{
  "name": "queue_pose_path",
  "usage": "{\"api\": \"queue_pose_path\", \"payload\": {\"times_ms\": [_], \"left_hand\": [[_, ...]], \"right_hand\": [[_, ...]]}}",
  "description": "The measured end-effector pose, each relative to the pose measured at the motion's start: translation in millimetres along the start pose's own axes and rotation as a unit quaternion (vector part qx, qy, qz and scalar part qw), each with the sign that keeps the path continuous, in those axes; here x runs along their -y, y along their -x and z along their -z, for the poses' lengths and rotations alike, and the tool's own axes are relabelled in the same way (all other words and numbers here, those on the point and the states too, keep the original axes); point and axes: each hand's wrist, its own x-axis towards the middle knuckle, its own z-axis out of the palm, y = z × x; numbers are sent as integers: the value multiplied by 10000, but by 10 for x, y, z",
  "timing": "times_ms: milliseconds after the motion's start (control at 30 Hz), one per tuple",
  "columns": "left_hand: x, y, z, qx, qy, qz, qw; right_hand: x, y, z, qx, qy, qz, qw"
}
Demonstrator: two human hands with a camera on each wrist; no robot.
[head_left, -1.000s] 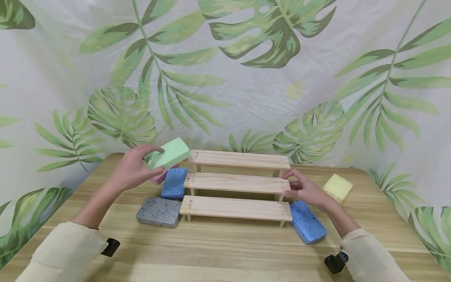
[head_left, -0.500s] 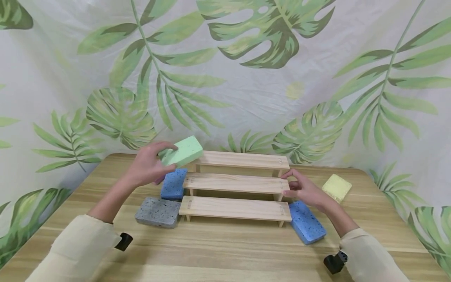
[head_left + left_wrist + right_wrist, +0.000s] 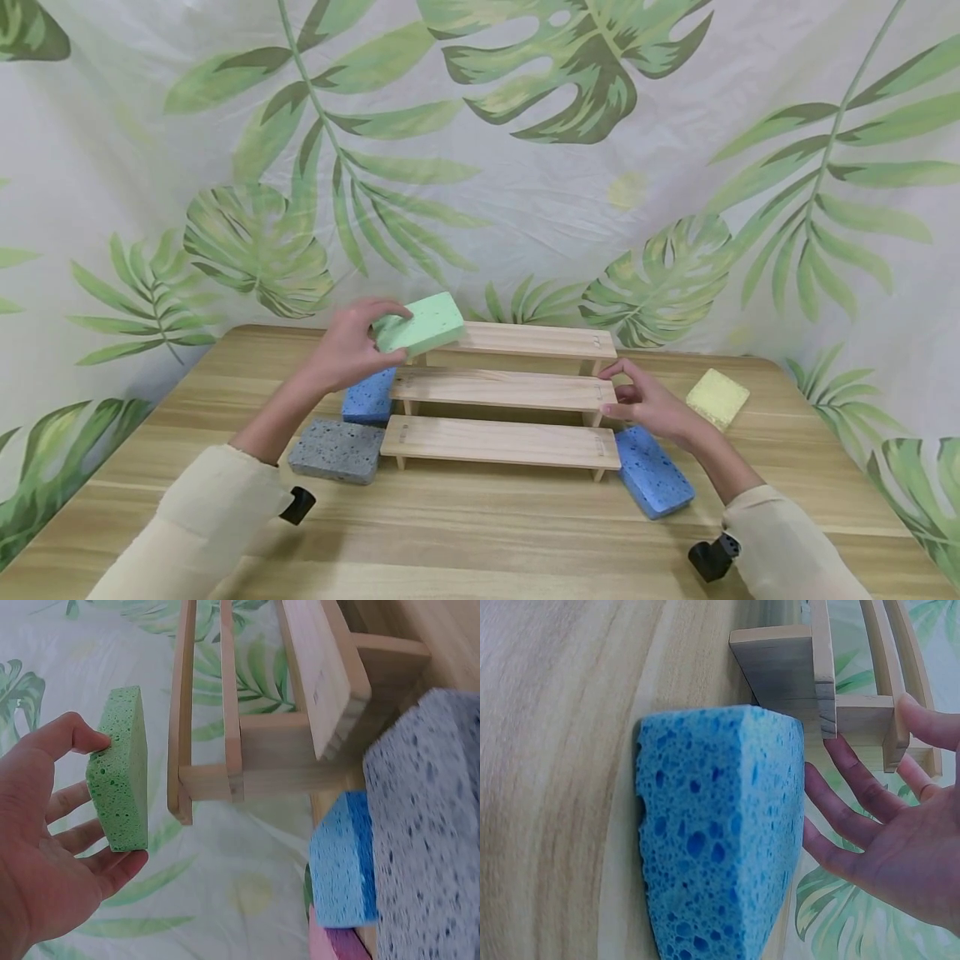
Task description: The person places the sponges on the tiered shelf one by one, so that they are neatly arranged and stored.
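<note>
I see the person's left hand point(image 3: 352, 346) pinching a light green sponge point(image 3: 420, 323) between the thumb and the fingers. The sponge is up in the air, by the left end of the top board point(image 3: 540, 340) of a wooden rack point(image 3: 500, 442). My left wrist view shows a gap between the sponge and the wood, so they do not touch.

The person's right hand point(image 3: 651, 407) is at the other end of the rack. I see the thumb and a finger gripping the right end of the middle board point(image 3: 502, 389), one on each side of it. The other fingers are loose, close to the low board.

The rack stands on a wooden table point(image 3: 450, 542) like three little stairs, with the low one nearest to the person. On the left I see a grey sponge point(image 3: 336, 451) just beside the low board, and a blue sponge point(image 3: 369, 396) behind it. A bit of something pink point(image 3: 334, 943) peeks out by that blue one in my left wrist view. On the right, a second blue sponge point(image 3: 654, 472) lies slanted by the low board, and a yellow sponge point(image 3: 717, 398) lies farther out, behind the right arm. A pale cloth point(image 3: 525, 208) with big green leaves hangs at the back
</note>
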Motion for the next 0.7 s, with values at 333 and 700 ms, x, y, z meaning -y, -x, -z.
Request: {"api": "queue_pose_path", "payload": {"times_ms": [333, 700], "left_hand": [[-105, -107, -116, 123, 160, 93, 9998], [-198, -191, -191, 99, 307, -63, 9995]], "right_hand": [[29, 13, -14, -95, 167, 1, 9998], [23, 16, -13, -76, 193, 29, 9998]]}}
